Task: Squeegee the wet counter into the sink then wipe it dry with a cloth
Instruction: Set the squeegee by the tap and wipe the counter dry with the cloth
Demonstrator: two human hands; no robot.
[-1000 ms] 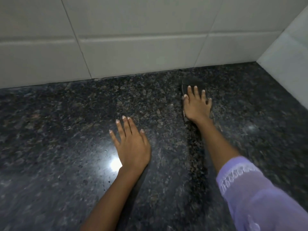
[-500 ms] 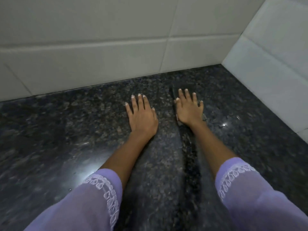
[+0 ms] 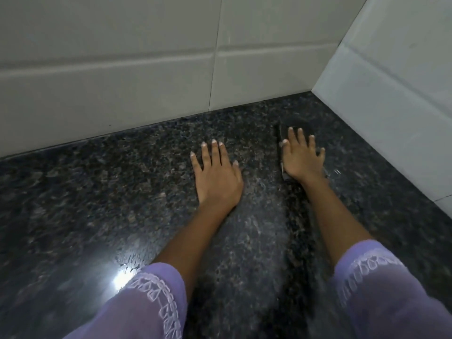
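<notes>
Ahead, pale glossy wall tiles [image 3: 146, 77] meet the table [image 3: 97, 192] along its far edge, and a second tiled wall [image 3: 391, 106] closes the corner at right. Speckled dark polished stone forms the table, with a bright glare spot near the left sleeve [image 3: 146, 302]. Flat and spread, the left hand [image 3: 216, 177] lies on bare stone, gripping nothing. Nearer the corner, the right hand [image 3: 302, 157] presses open-palmed on a dark flat cloth [image 3: 285, 130], mostly hidden beneath it.
</notes>
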